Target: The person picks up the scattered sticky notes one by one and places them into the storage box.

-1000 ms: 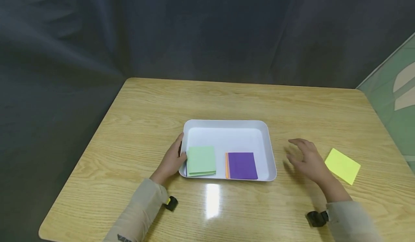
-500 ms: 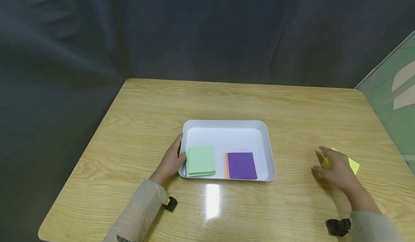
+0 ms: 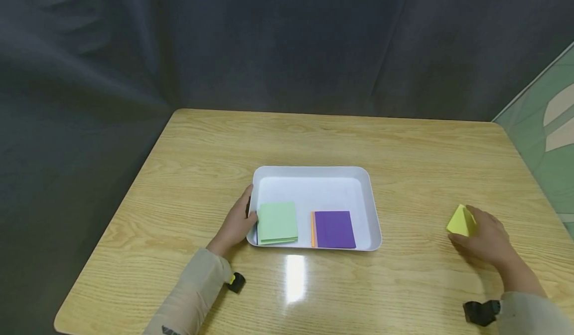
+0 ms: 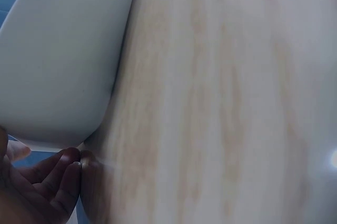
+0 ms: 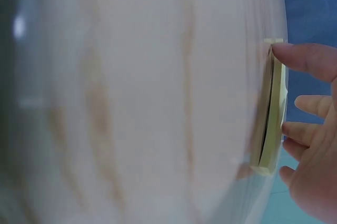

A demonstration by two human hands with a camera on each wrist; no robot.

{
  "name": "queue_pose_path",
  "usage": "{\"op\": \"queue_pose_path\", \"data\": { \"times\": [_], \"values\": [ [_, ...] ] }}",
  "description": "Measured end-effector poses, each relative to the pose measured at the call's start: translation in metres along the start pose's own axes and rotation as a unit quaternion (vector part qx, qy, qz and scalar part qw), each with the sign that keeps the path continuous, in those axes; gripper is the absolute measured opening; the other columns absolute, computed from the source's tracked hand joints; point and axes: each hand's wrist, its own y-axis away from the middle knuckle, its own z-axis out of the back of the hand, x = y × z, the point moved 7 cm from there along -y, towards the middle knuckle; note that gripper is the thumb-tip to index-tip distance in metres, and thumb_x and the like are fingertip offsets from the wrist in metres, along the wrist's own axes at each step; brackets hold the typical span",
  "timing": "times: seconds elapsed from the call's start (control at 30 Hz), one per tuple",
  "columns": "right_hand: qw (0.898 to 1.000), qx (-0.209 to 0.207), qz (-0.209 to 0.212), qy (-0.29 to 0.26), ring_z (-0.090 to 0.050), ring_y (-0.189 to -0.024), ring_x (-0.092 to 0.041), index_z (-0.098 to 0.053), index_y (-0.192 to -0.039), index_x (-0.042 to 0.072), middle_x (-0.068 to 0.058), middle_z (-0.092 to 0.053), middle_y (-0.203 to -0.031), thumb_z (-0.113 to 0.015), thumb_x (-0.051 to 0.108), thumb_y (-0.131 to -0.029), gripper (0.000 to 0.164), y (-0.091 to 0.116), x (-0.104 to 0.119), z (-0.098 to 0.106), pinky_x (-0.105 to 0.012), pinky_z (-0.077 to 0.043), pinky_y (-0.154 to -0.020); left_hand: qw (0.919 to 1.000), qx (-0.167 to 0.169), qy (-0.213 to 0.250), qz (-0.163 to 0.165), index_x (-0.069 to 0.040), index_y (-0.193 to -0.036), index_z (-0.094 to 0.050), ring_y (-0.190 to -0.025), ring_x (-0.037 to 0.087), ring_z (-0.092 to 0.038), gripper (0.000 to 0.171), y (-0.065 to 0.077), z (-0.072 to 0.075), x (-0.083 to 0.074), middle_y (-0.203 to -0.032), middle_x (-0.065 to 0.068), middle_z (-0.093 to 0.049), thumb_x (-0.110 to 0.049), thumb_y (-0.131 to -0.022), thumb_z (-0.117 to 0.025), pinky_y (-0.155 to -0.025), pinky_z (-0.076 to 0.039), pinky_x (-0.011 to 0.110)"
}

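My left hand (image 3: pixel 233 225) grips the left side of a white tray (image 3: pixel 309 173), thumb over the rim and fingers outside against its wall. In the left wrist view, curled fingertips (image 4: pixel 68 158) show right under the tray's corner. A light green sticky-note pad (image 3: pixel 278 221) lies inside at the left, and a purple one (image 3: pixel 335 229) with orange strips along its left edge lies to the right. At the right, my right hand (image 3: pixel 486 233) holds a yellow sticky-note pad (image 3: pixel 459 221) between thumb and fingers. In the right wrist view the thumb touches the pad's end; the palm side is partly hidden.
A light wood table (image 3: pixel 314 135) bears everything, with the tray near its middle. Dark sheeting (image 3: pixel 287 46) hangs behind the table and along its left. A green patterned panel (image 3: pixel 547 140) stands at the right. Small black cameras sit at both wrists.
My right hand has moved right, from beside the tray to the yellow sticky-note pad, and its fingers have closed in on it. My left hand and the tray have stayed nearly still.
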Motion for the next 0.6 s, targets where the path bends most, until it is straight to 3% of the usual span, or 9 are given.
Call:
{"op": "queue_pose_path", "data": {
  "times": [0.13,0.6],
  "values": [
    [1.0,0.007,-0.008,-0.003,-0.026,-0.095,-0.057,-0.013,-0.128,-0.016,-0.043,-0.03,-0.111,-0.059,0.026,-0.08,0.078,-0.0006,-0.003,0.0008,-0.068,-0.031,-0.068,1.0,0.0,0.002,-0.003,-0.009,-0.139,-0.008,-0.127,0.024,-0.018,0.064,-0.0003,-0.0004,0.0005,-0.145,0.016,-0.018,-0.002,-0.084,-0.04,-0.104,-0.02,0.045],
    [0.999,0.009,-0.04,0.005,-0.018,-0.098,-0.063,-0.021,-0.126,-0.015,-0.049,-0.021,-0.112,-0.06,0.037,-0.079,0.08,0.0,-0.0002,0.003,-0.07,-0.031,-0.069,1.0,0.003,0.003,0.002,-0.01,-0.139,-0.007,-0.127,0.024,-0.018,0.064,-0.0008,-0.0002,0.0017,-0.144,0.016,-0.018,-0.002,-0.084,-0.04,-0.104,-0.02,0.045]
  ]
}}
